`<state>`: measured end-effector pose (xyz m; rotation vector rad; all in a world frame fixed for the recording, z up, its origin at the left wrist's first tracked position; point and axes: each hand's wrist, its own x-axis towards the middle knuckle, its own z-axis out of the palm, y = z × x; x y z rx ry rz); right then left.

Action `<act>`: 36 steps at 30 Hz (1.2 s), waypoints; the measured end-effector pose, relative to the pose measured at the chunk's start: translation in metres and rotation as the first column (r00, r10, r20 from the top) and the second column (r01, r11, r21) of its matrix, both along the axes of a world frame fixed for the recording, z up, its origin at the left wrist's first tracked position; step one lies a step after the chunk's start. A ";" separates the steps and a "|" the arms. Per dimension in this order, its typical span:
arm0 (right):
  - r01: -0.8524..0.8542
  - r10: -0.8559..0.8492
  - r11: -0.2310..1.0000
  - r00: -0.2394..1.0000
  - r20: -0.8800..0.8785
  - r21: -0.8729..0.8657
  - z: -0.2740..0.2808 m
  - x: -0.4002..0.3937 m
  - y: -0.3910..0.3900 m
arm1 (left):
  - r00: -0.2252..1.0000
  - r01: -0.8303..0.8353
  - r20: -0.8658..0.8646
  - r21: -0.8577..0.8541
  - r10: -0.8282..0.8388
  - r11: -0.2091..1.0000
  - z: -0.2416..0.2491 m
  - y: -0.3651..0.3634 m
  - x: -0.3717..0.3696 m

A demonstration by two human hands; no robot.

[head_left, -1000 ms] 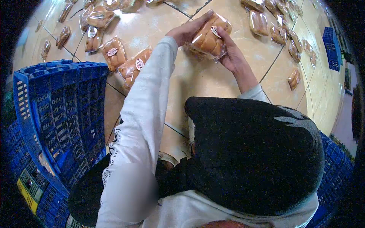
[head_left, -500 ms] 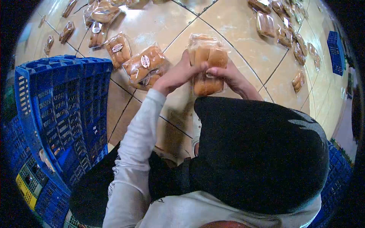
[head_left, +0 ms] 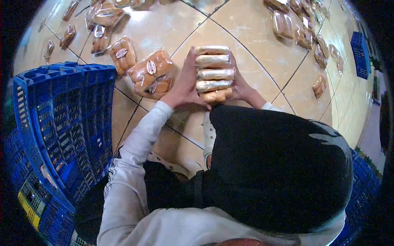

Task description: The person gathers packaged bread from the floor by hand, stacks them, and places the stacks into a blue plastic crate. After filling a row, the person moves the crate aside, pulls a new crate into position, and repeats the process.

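Between my two hands is a row of clear-wrapped bread packs [head_left: 215, 74], turned so several narrow sides face up; most look pale and shiny, and the nearest shows golden-brown bread. My left hand [head_left: 186, 85] is closed against their left side. From the right, my right hand [head_left: 242, 84] presses on the other side, its fingers partly hidden. To the left of my left hand, labelled packs of bread rolls [head_left: 152, 70] lie on the tiled floor [head_left: 254, 49], one partly over another.
A tall stack of blue plastic crates [head_left: 74, 119] stands at the left. More wrapped bread [head_left: 107, 15] lies at the upper left, and other packs [head_left: 283, 25] are scattered at the upper right. Another blue crate [head_left: 360, 55] stands at the far right.
The held packs have turned from showing their broad bread tops to showing their narrow sides. My hands have moved from overlapping at the front to opposite sides of them.
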<state>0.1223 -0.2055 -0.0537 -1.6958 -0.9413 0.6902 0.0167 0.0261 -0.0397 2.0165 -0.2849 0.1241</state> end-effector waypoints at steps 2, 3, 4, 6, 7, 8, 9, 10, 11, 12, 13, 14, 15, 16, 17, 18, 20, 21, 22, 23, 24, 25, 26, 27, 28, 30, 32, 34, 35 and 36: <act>-0.010 0.010 1.000 0.996 -0.084 0.005 -0.006 -0.004 -0.002 | 0.980 0.005 -0.193 -0.179 -0.040 0.984 0.003 -0.005 -0.003; -0.009 0.010 1.000 0.991 -0.133 0.008 -0.001 -0.004 -0.001 | 0.967 0.012 -0.245 -0.207 -0.064 0.978 0.004 -0.005 -0.003; 0.010 0.002 0.998 0.980 -0.199 0.062 0.003 -0.006 0.003 | 0.958 0.011 -0.276 -0.248 -0.082 0.969 0.003 -0.005 -0.003; 0.057 0.001 0.984 0.945 -0.328 0.168 0.012 -0.013 0.011 | 0.934 0.000 -0.337 -0.327 -0.117 0.945 0.004 -0.007 -0.004; 0.037 0.008 0.992 0.940 -0.341 0.124 0.011 -0.013 0.009 | 0.924 -0.002 -0.359 -0.340 -0.128 0.940 0.003 -0.006 -0.004; 0.021 0.003 0.997 0.959 -0.285 0.079 0.003 -0.012 0.005 | 0.928 0.013 -0.344 -0.352 -0.142 0.936 0.002 -0.005 -0.002; 0.007 0.001 0.999 0.974 -0.227 0.034 -0.002 -0.011 0.002 | 0.932 0.027 -0.328 -0.363 -0.155 0.931 0.008 -0.004 0.001; -0.004 0.002 1.000 0.986 -0.169 -0.011 -0.007 -0.010 -0.001 | 0.935 0.042 -0.312 -0.375 -0.168 0.926 0.014 -0.004 0.005; -0.012 0.007 0.999 0.986 -0.169 -0.032 -0.012 -0.013 -0.006 | 0.928 0.059 -0.314 -0.405 -0.199 0.913 0.019 -0.004 0.007; -0.024 0.014 0.998 0.986 -0.165 -0.060 -0.007 -0.013 -0.012 | 0.936 0.098 -0.282 -0.370 -0.212 0.924 0.027 -0.005 0.012; -0.040 0.022 0.995 0.982 -0.185 -0.090 0.007 -0.011 -0.017 | 0.942 0.134 -0.249 -0.334 -0.225 0.933 0.035 -0.005 0.016; -0.056 0.025 0.990 0.972 -0.232 -0.127 0.025 -0.008 -0.025 | 0.947 0.168 -0.216 -0.297 -0.238 0.940 0.044 -0.006 0.020; -0.075 0.040 0.989 0.966 -0.256 -0.131 0.032 -0.007 -0.019 | 0.955 0.201 -0.166 -0.251 -0.247 0.947 0.056 -0.001 0.028; -0.090 0.040 0.982 0.958 -0.282 -0.166 0.053 -0.005 -0.023 | 0.964 0.237 -0.075 -0.198 -0.255 0.951 0.076 0.001 0.041; -0.109 0.051 0.976 0.955 -0.291 -0.187 0.070 0.001 -0.018 | 0.963 0.263 0.083 -0.101 -0.256 0.959 0.098 0.004 0.054; -0.127 0.066 0.972 0.956 -0.287 -0.200 0.086 0.007 -0.011 | 0.928 0.242 0.291 0.009 -0.235 0.970 0.125 0.009 0.064; -0.163 0.118 0.970 0.964 -0.239 -0.182 0.121 0.024 0.019 | 0.772 0.092 0.619 0.116 -0.144 0.989 0.181 0.024 0.077; -0.190 0.158 0.970 0.966 -0.205 -0.150 0.140 0.032 0.040 | 0.733 0.043 0.659 0.201 -0.168 0.979 0.211 0.037 0.078; -0.229 0.210 0.968 0.963 -0.167 -0.104 0.160 0.037 0.066 | 0.738 -0.004 0.648 0.282 -0.188 0.959 0.241 0.054 0.068; -0.275 0.266 0.960 0.956 -0.125 -0.054 0.183 0.039 0.092 | 0.764 -0.029 0.608 0.363 -0.213 0.931 0.271 0.071 0.057; -0.333 0.332 0.943 0.940 -0.077 0.002 0.207 0.038 0.119 | 0.798 -0.056 0.563 0.426 -0.216 0.903 0.298 0.088 0.040; -0.392 0.394 0.918 0.919 -0.024 0.059 0.230 0.032 0.149 | 0.838 -0.082 0.507 0.483 -0.202 0.872 0.327 0.108 0.019; -0.451 0.451 0.885 0.892 0.027 0.114 0.257 0.022 0.177 | 0.879 -0.112 0.448 0.530 -0.165 0.841 0.355 0.128 -0.008; -0.513 0.507 0.843 0.858 0.079 0.160 0.284 0.011 0.204 | 0.917 -0.145 0.385 0.567 -0.106 0.811 0.382 0.148 -0.037; -0.570 0.556 0.798 0.822 0.124 0.198 0.309 -0.003 0.229 | 0.946 -0.184 0.323 0.596 -0.024 0.782 0.408 0.167 -0.072; -0.670 0.637 0.699 0.742 0.206 0.249 0.357 -0.038 0.276 | 0.967 -0.252 0.198 0.656 0.160 0.712 0.459 0.200 -0.144; -0.752 0.707 0.599 0.658 0.259 0.275 0.398 -0.082 0.317 | 0.926 -0.327 0.100 0.695 0.364 0.641 0.496 0.227 -0.223; -0.819 0.778 0.497 0.567 0.271 0.286 0.425 -0.129 0.359 | 0.831 -0.410 0.038 0.716 0.555 0.565 0.518 0.249 -0.293; -0.843 0.807 0.455 0.526 0.267 0.286 0.435 -0.154 0.376 | 0.767 -0.453 0.016 0.722 0.641 0.524 0.521 0.256 -0.325; -0.866 0.837 0.413 0.483 0.257 0.280 0.441 -0.179 0.393 | 0.704 -0.495 0.010 0.724 0.710 0.481 0.518 0.260 -0.353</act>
